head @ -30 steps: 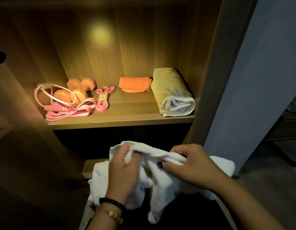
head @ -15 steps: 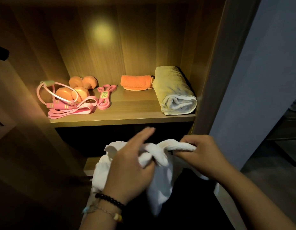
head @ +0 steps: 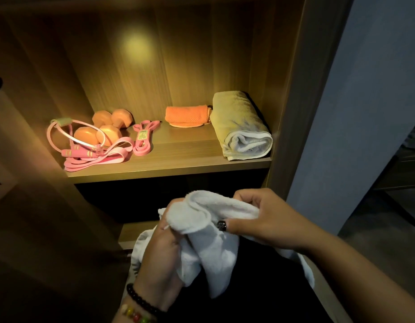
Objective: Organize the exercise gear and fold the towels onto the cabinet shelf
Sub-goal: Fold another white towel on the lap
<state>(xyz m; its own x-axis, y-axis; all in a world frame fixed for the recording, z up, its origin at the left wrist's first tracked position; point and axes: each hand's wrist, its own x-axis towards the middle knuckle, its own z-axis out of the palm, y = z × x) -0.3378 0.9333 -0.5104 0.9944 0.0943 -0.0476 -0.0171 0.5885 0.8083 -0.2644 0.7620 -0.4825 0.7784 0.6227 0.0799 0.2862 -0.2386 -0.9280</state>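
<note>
- Lit wooden cabinet shelf [head: 169, 164] carried dumbbells [head: 104, 127] and pink bands [head: 97, 157] at left, an orange cloth [head: 186, 115] mid-back, a rolled towel [head: 241, 127] at right.
- Below it, left hand [head: 159, 252] and right hand [head: 262, 220] both gripped a bunched white towel [head: 213, 229], fingers curled into it.

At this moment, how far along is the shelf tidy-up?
Done: dumbbells, pink bands, orange towel and rolled towel sit on the shelf. In hand: left hand and right hand grip a bunched white towel. Left: fold and shelve it.
</note>
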